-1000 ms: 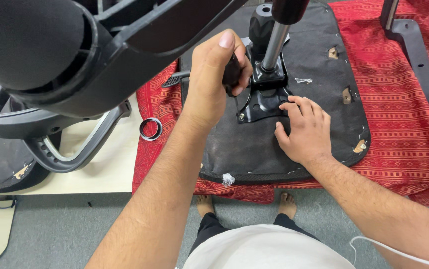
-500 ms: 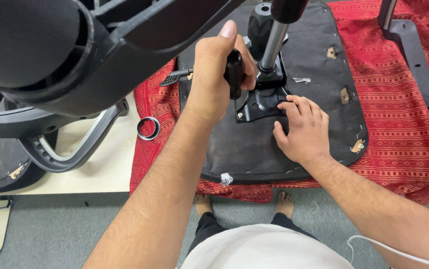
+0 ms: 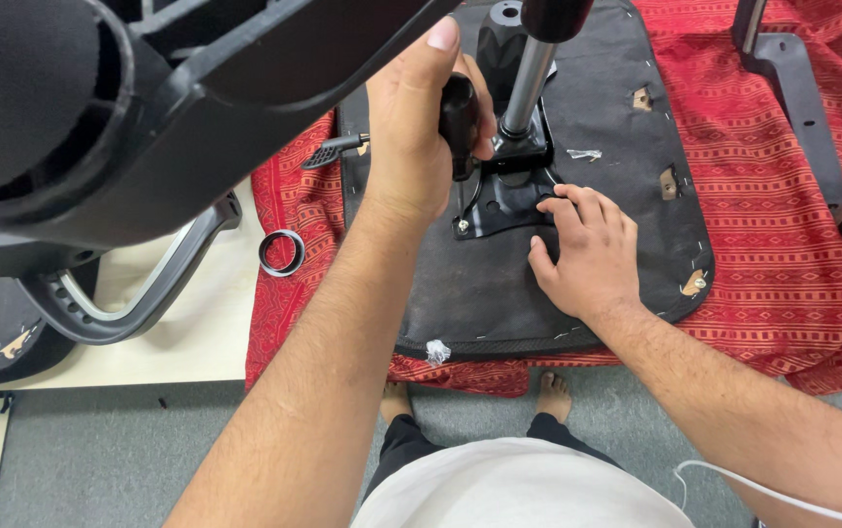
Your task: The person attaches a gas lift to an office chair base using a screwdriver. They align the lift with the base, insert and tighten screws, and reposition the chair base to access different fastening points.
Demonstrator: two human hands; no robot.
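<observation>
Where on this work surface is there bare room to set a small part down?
Free: the pale tabletop around the black ring, and the red cloth right of the seat underside. Crowded: the metal bracket, with the left hand gripping a black handle and the right hand beside it.

A grey carpeted floor [image 3: 98, 460] fills the 6 to 8 o'clock part of the view. A pale cream table top [image 3: 196, 332] sits at 8 o'clock, partly covered by a red patterned cloth [image 3: 792, 244] stretching toward 3 o'clock. A small black ring [image 3: 282, 252] lies on the table just beside the cloth's edge. Light is even and soft.
</observation>
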